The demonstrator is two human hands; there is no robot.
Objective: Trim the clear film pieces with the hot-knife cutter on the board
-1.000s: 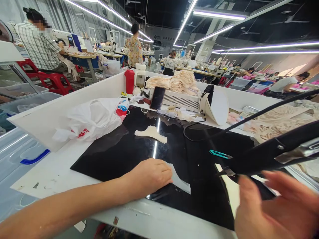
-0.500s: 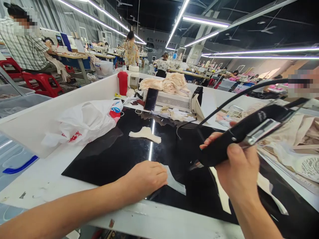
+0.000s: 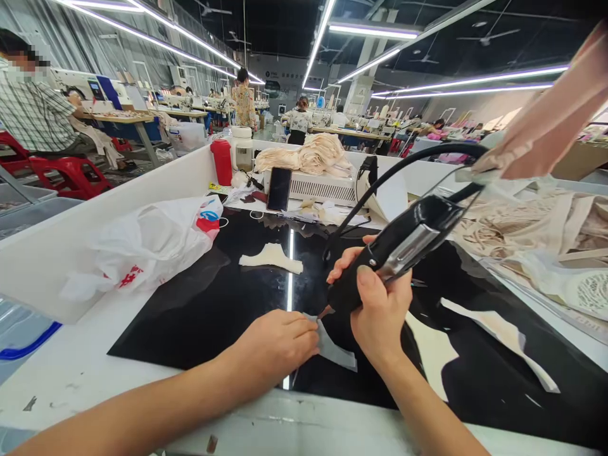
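Observation:
My left hand [image 3: 285,342] is closed on a grey fabric piece [image 3: 337,349] that lies on the glossy black sheet [image 3: 190,323]. Wrapped round a black corded power tool [image 3: 389,253] is my right hand [image 3: 380,304]. The tool's copper-coloured tip touches or nearly touches the fabric beside my left fingers; the exact contact is too small to tell. A cream fabric piece [image 3: 272,256] lies farther back. Two more lie to the right: a cream one [image 3: 432,354] by my right wrist and a narrow one [image 3: 503,339] beyond it.
A white plastic bag [image 3: 147,240] lies at left, near a red cup [image 3: 221,162]. At the back are a phone [image 3: 279,189] and a white vented box [image 3: 323,189] bearing fabric. Beige fabric [image 3: 536,228] is heaped at right. A seated person [image 3: 35,107] is at far left.
My right hand has brought the tool left and down to the grey fabric's top end. My left hand still holds the fabric. The camera view has shifted, and a pinkish strip now shows at upper right.

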